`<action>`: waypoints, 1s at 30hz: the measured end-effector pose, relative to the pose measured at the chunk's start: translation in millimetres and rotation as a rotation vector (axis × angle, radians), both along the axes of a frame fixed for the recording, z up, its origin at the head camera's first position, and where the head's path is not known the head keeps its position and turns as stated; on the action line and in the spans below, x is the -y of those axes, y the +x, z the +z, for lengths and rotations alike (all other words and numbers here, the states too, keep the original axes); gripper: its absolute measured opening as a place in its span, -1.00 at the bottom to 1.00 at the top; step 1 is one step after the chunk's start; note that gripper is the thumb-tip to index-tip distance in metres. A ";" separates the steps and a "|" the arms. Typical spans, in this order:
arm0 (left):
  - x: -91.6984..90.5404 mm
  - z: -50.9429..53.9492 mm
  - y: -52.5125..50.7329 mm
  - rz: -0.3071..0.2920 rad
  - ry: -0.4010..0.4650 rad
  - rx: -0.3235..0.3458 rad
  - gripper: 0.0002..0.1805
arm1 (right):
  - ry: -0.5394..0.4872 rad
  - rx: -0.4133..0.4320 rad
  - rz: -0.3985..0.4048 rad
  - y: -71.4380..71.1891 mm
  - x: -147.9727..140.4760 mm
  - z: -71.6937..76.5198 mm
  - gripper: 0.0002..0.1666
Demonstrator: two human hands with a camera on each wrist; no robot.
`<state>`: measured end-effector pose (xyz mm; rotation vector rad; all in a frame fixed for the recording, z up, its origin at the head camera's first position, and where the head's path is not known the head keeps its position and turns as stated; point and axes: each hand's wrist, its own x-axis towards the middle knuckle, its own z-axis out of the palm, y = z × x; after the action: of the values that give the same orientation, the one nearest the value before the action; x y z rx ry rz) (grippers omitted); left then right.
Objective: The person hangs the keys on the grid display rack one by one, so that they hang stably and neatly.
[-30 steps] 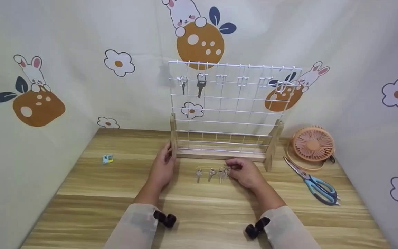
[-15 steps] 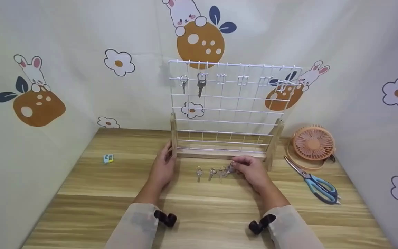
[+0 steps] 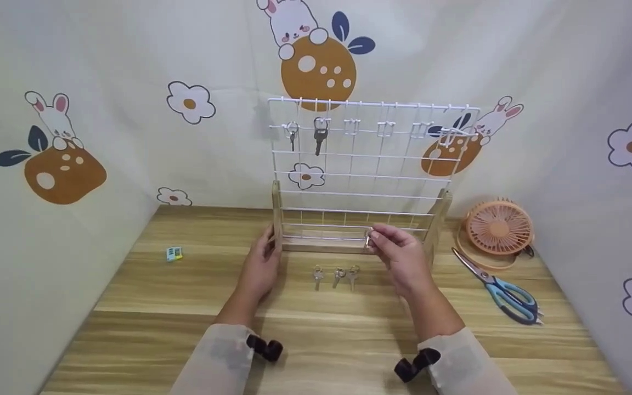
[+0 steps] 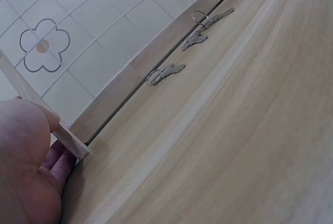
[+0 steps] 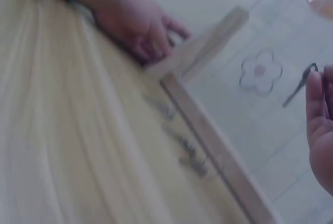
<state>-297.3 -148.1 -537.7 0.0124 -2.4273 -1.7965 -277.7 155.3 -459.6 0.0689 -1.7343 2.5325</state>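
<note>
My right hand [image 3: 406, 260] pinches a key [image 3: 368, 240] by its upper end in front of the white wire grid rack [image 3: 371, 103]. In the right wrist view, thumb and fingers [image 5: 315, 102] show at the right edge. The rack's left wooden upright [image 3: 277, 211] is gripped low down by my left hand [image 3: 261, 269]; the left wrist view shows the thumb in front of this post [image 4: 75, 143]. Three ringed keys lie before the rack: a left key [image 3: 317, 278], a middle key [image 3: 338, 276] and a right key [image 3: 353, 277].
Two keys hang from the grid's hooks, a thin key [image 3: 293, 136] and a dark key [image 3: 320, 137]; several more hooks [image 3: 385, 129] run rightward. Scissors [image 3: 505, 293] and an orange fan [image 3: 498, 227] lie right. A small blue-and-yellow item [image 3: 174, 254] sits left on the wooden table [image 3: 316, 345].
My right hand has lifted one key off the table and raised it toward the grid's lower wires. The left hand has kept its grip on the upright.
</note>
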 end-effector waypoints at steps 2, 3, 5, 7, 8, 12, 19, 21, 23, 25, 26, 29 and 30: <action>-0.5 -0.7 0.9 0.001 0.000 -0.001 -0.30 | -0.039 -0.019 0.012 5.6 5.5 14.0 -0.75; -0.7 -1.1 1.2 0.001 0.003 0.001 -0.30 | -0.051 -0.032 0.018 7.0 8.0 20.7 -0.74; -1.1 -1.1 1.6 -0.001 0.012 0.002 -0.31 | -0.070 -0.054 0.024 8.6 13.1 35.8 -0.74; -1.2 -0.7 1.7 -0.002 0.014 0.005 -0.31 | -0.082 -0.079 0.023 8.4 19.0 54.6 -0.75; -1.2 -0.2 1.7 -0.002 0.014 0.006 -0.31 | -0.086 -0.096 0.022 7.3 21.9 64.7 -0.76; -1.2 1.2 0.2 -0.011 0.023 0.006 -0.31 | -0.086 -0.156 0.016 0.5 32.6 110.3 -0.75; -0.8 1.6 -1.5 -0.036 0.059 0.008 -0.32 | -0.095 -0.249 0.001 -18.4 45.0 170.7 -0.75; -0.7 1.4 -1.2 -0.025 0.046 0.009 -0.32 | -0.102 -0.239 0.002 -22.5 48.1 178.5 -0.66; -0.8 0.9 -1.2 -0.019 0.038 0.004 -0.32 | -0.109 -0.224 0.005 -26.1 51.3 182.3 -0.56; -1.0 0.6 -1.1 -0.012 0.033 0.003 -0.33 | -0.131 -0.209 0.012 -29.5 54.1 183.4 -0.52; -1.1 0.6 -1.2 -0.010 0.036 0.002 -0.33 | -0.140 -0.205 0.012 -30.9 55.3 183.4 -0.53; -1.4 0.7 -1.0 -0.007 0.040 0.001 -0.33 | -0.151 -0.199 0.006 -33.9 57.2 182.1 -0.57; -1.4 0.7 -0.6 -0.007 0.040 0.001 -0.33 | -0.154 -0.195 0.004 -34.8 57.3 181.4 -0.59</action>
<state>-298.0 -146.7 -537.0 0.0080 -2.3947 -1.8482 -312.4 98.0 -278.2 0.2991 -1.4667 2.5541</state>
